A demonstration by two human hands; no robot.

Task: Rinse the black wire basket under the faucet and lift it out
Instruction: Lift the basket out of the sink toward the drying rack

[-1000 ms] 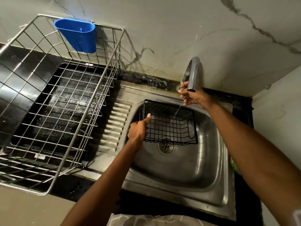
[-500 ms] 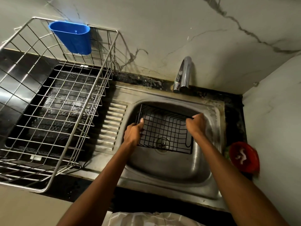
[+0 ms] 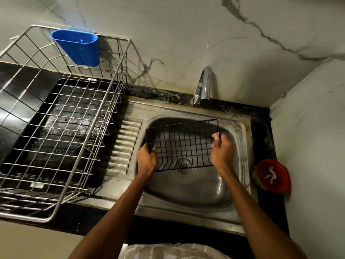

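1. While it takes up the left of the dark tabletop point(image 3: 78, 219), the silver wire dish rack point(image 3: 61, 128) shows thin shiny rods crossed in a grid, with a smooth blue plastic cup point(image 3: 78, 46) hung on its back rim.
2. Ribbed steel forms the draining board point(image 3: 127, 146) between rack and basin.
3. Curled tight round the left end wire, the left hand point(image 3: 147, 160) has its grip closed on the black wire basket point(image 3: 183, 144), thumb on top.
4. That basket, a thin black grid of rectangular cells, is held tilted above the steel sink point(image 3: 196, 187), over the round drain point(image 3: 183, 165), its far edge raised.
5. Behind it, the curved chrome faucet point(image 3: 204, 85) stands at the marbled wall, with no water visible.
6. At the basket's right end, the right hand point(image 3: 222, 153) pinches the side wire, fingers curled round it.
7. Far right, a glossy red bowl point(image 3: 273, 176) sits by the sink's edge.
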